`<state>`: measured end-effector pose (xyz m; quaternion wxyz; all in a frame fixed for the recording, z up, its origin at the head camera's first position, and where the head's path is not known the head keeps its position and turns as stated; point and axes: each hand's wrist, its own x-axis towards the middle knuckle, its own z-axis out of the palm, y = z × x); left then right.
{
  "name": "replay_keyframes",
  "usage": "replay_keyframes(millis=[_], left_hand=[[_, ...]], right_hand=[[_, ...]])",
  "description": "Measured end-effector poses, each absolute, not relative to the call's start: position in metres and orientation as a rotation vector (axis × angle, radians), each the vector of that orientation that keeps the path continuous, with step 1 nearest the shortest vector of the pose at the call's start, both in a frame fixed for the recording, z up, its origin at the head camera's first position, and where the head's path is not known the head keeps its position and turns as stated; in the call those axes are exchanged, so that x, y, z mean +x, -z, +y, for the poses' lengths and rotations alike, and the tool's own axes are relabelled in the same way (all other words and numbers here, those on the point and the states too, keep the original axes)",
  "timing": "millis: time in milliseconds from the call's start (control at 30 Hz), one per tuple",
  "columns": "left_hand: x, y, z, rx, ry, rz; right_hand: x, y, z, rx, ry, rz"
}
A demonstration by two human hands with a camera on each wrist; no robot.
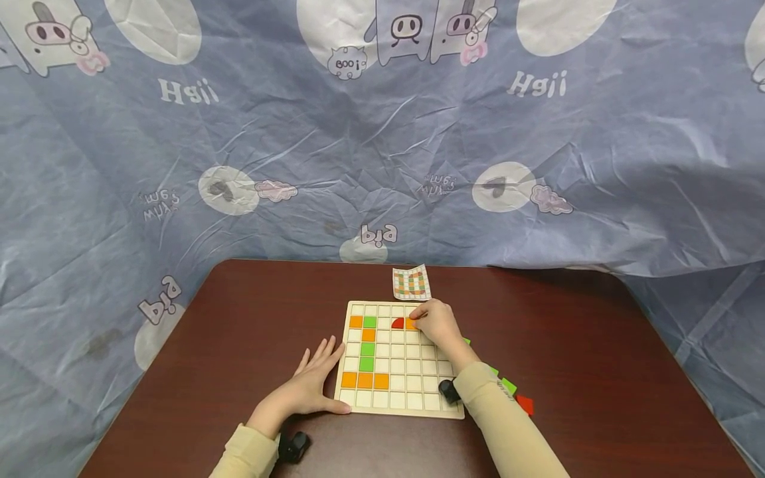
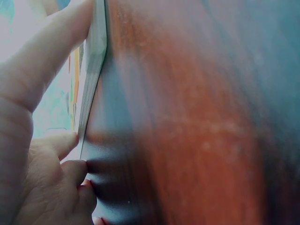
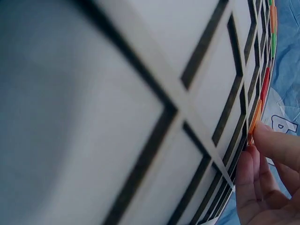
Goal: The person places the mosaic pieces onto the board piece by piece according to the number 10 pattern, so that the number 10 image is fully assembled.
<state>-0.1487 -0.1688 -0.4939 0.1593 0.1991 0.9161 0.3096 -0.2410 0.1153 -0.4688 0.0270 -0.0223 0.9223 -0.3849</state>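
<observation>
A pale wooden grid board (image 1: 397,401) lies on the table, with orange, green and red tiles in some cells. My right hand (image 1: 439,325) is over its upper right part, pinching an orange square tile (image 3: 255,117) between thumb and fingers. Just left of that tile is a red quarter-round tile (image 1: 398,323). My left hand (image 1: 307,386) rests along the board's left edge, fingers spread and the thumb at the lower left corner. The left wrist view shows this thumb (image 2: 51,51) against the board's side (image 2: 95,56).
Beyond the board lies a small paper card (image 1: 411,283) printed with a coloured grid pattern. Loose green tiles (image 1: 509,386) and a red tile (image 1: 524,405) lie right of the board, partly behind my right forearm. A patterned blue cloth (image 1: 335,133) hangs behind the dark red table (image 1: 574,332).
</observation>
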Motion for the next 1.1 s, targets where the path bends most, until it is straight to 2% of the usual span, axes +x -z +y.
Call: replay_keyframes(millis=[333, 800, 1100], left_hand=[[-0.149, 0.494, -0.168, 0.572, -0.872, 2.623], [-0.149, 0.496, -0.169, 0.550, -0.849, 2.636], [-0.147, 0.494, -0.168, 0.554, -0.866, 2.633]], right_hand=[[-0.236, 0.464, 0.129, -0.049, 1.254, 2.801], [-0.233, 0.458, 0.184, 0.080, 1.412, 2.683], [-0.209, 0.463, 0.216, 0.118, 1.383, 2.698]])
